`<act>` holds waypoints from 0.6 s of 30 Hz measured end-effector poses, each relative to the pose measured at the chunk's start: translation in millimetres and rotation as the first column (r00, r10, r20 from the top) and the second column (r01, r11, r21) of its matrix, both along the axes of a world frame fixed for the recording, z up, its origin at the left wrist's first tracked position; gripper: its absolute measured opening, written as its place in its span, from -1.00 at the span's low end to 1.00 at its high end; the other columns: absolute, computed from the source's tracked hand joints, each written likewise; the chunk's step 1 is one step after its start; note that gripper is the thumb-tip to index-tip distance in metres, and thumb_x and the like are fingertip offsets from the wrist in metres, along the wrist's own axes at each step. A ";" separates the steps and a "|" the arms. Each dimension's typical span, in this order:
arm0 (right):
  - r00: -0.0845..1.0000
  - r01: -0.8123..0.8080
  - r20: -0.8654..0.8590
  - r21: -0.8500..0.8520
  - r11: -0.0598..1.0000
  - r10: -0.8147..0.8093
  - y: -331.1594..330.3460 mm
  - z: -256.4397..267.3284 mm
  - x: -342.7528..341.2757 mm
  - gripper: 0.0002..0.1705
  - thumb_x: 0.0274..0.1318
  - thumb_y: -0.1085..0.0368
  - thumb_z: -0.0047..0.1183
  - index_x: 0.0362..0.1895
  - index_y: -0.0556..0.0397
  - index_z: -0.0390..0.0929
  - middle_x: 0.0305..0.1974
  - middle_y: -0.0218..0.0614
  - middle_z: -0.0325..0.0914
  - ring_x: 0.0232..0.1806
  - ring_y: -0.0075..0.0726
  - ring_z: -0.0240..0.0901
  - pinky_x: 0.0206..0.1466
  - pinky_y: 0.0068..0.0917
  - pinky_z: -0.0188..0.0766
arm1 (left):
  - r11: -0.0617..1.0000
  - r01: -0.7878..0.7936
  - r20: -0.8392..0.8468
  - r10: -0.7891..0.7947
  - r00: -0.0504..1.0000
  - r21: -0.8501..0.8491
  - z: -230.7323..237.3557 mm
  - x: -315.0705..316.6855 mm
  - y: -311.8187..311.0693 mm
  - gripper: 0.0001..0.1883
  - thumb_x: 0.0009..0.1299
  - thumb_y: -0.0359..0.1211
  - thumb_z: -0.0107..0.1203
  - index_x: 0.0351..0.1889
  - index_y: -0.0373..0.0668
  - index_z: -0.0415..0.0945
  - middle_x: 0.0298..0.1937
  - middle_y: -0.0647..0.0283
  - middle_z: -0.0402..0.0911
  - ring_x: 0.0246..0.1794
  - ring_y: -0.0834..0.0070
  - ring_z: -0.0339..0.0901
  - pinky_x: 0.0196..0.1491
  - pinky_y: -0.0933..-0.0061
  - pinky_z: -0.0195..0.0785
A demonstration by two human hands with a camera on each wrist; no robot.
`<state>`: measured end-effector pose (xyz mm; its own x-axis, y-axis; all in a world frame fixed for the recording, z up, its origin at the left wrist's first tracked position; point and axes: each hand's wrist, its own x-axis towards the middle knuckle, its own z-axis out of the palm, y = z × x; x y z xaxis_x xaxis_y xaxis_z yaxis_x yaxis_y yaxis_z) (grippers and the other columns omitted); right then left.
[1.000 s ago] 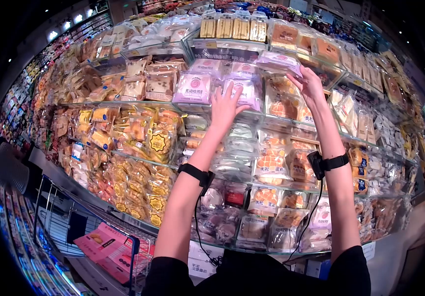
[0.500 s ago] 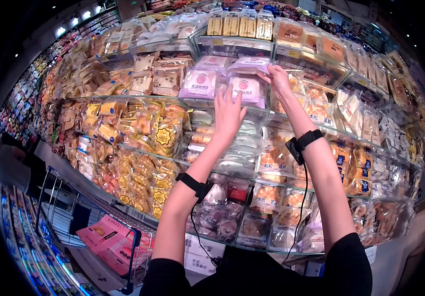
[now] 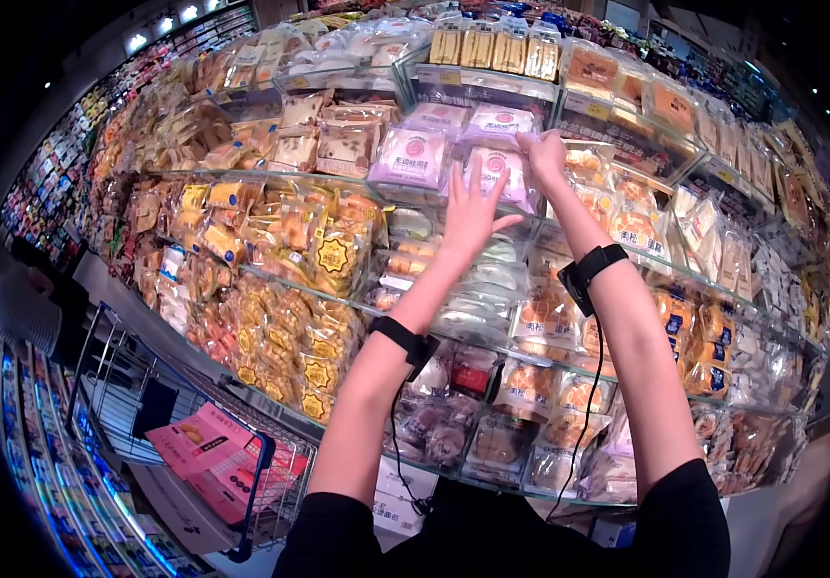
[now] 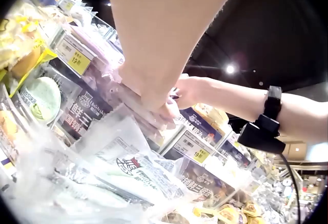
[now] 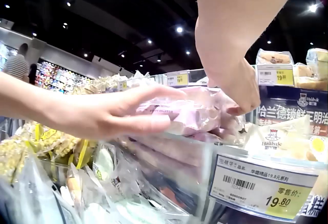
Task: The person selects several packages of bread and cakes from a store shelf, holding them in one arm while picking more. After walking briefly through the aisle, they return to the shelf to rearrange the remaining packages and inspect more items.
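Note:
Purple-and-white bags of toast bread with a pink swirl sit in a clear shelf bin. My left hand [image 3: 471,220] lies with fingers spread over the lower part of the front right bag [image 3: 496,164]. Behind that bag, my right hand [image 3: 544,160] grips the right edge of the back bag [image 3: 500,122], fingers bent down beside it. The right wrist view shows my right hand [image 5: 237,88] curled at the side of the purple bags [image 5: 197,112]. Another purple bag [image 3: 409,156] is left of my left hand. My left fingertips are hidden in the left wrist view.
Brown-dotted bread bags [image 3: 345,144] fill the neighbouring bin. Orange-topped cakes [image 3: 632,226] are on the right. A glass ledge with a price tag [image 5: 264,185] fronts the shelf. A shopping cart [image 3: 267,453] with a pink package [image 3: 210,443] stands lower left.
My right hand has carried a purple bag leftward and down from the bin's right side onto the back of the bin. My left hand stays at the front bag.

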<state>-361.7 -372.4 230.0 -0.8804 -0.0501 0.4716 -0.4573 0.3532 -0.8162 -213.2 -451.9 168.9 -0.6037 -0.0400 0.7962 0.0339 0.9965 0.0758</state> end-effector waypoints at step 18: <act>0.938 -0.323 -0.185 -0.150 0.935 0.294 178.3 95.6 119.8 -0.77 0.03 0.26 0.04 -0.24 0.13 0.44 -0.31 -0.33 0.48 -0.22 -0.51 0.39 -0.11 -0.57 0.30 | 0.961 -0.270 0.234 0.251 0.939 0.054 16.6 -10.6 -105.3 -0.32 0.13 0.29 -0.15 0.23 0.39 0.15 0.37 0.13 -0.10 0.20 -0.20 0.02 0.15 -0.30 -0.20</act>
